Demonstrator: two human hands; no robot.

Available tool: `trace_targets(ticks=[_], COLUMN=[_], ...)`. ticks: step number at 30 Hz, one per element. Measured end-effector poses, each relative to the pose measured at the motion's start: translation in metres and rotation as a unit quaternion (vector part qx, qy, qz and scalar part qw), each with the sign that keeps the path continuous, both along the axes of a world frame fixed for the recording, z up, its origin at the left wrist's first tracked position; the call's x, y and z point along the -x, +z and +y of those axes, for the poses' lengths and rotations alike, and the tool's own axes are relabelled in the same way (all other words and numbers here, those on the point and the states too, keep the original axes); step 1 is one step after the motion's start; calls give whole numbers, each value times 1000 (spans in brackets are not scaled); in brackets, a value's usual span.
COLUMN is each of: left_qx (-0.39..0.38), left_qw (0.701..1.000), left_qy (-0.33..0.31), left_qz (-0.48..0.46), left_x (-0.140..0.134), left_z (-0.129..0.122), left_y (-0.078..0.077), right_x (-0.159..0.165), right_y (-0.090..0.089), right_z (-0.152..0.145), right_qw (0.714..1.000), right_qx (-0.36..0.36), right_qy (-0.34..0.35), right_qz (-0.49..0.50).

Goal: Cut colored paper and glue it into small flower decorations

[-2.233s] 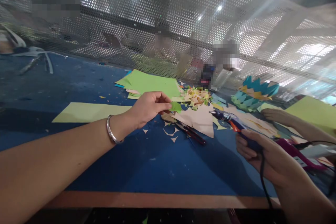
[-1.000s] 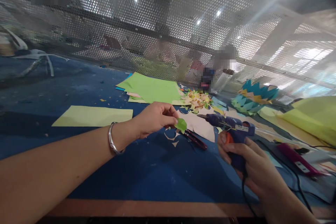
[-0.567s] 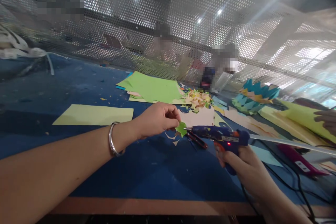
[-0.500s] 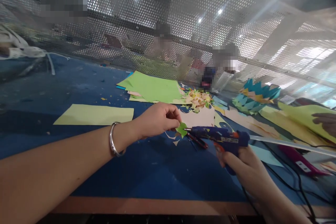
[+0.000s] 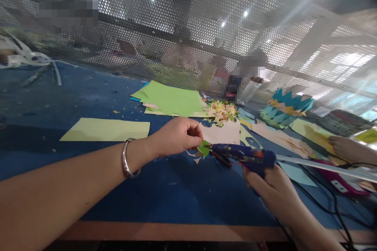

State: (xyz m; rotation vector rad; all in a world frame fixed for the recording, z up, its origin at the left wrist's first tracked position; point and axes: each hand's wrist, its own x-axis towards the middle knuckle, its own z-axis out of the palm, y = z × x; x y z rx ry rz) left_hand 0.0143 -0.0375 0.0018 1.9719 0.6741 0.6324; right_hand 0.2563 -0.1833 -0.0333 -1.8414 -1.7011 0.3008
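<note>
Between the thumb and fingers of my left hand (image 5: 179,137) is a small green paper piece (image 5: 204,149), held above the table. My right hand (image 5: 269,184) is wrapped round the handle of a dark blue glue gun (image 5: 244,155), with a long clear glue stick (image 5: 321,166) sticking out of its back. The nozzle points left and meets or nearly meets the green piece; I cannot tell which. Below the nozzle lies a pair of scissors (image 5: 222,159), partly hidden. White paper scraps (image 5: 196,160) lie beside it.
Green paper sheets (image 5: 173,98) and a heap of paper cuttings (image 5: 222,110) lie behind my hands. A pale yellow strip (image 5: 106,129) is at left. Rightward are a zigzag paper crown (image 5: 287,108), a magenta power strip (image 5: 338,180), black cables and another person's hand (image 5: 349,147).
The glue gun has tilted slightly, its back end lower, and the green piece has turned a little. At right, the other person's hand has moved left and down, and the yellow sheet there has shifted.
</note>
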Motion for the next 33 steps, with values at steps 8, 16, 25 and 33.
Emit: trace_targets(ticks=[8,16,25,33], left_qx=[-15,-19,3,51], left_qw=[1000,1000,1000,999], left_qy=[0,-3,-9,-11], left_qz=[11,17,19,-4], left_x=[1,1,2,-1], left_z=[1,2,0,-3], left_y=[-2,-2,-1,2], right_x=[-5,0,-4,-16], right_y=[-6,0,-4,-10], right_z=[0,-2,0,0], right_qw=[1000,1000,1000,997], right_qx=[5,2,-26,-29], right_qy=[19,11,1,-8], right_qz=[-5,-14,-9,77])
